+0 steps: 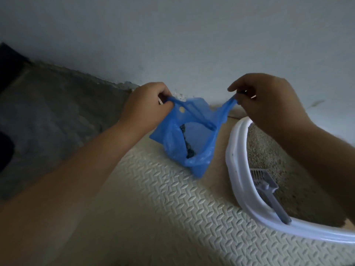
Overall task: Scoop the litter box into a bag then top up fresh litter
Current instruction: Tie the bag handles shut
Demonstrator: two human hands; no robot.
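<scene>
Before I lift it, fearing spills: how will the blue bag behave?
Probably floppy: the blue bag sags and creases between the left hand and right hand. Likely light: only a few dark clumps show inside. Its thin handles look stretched, so yanking might tear them.

A cream foam mat (153,208) with a pressed pattern of small ovals covers the floor. To its left is a rough grey floor surface (48,112), which meets a pale grey wall (172,35). At the wall's foot there is chipped paint (127,85). A dark shape (9,60) at the far left is too dim to tell. A faint streak (317,102) marks the wall at the right.
</scene>
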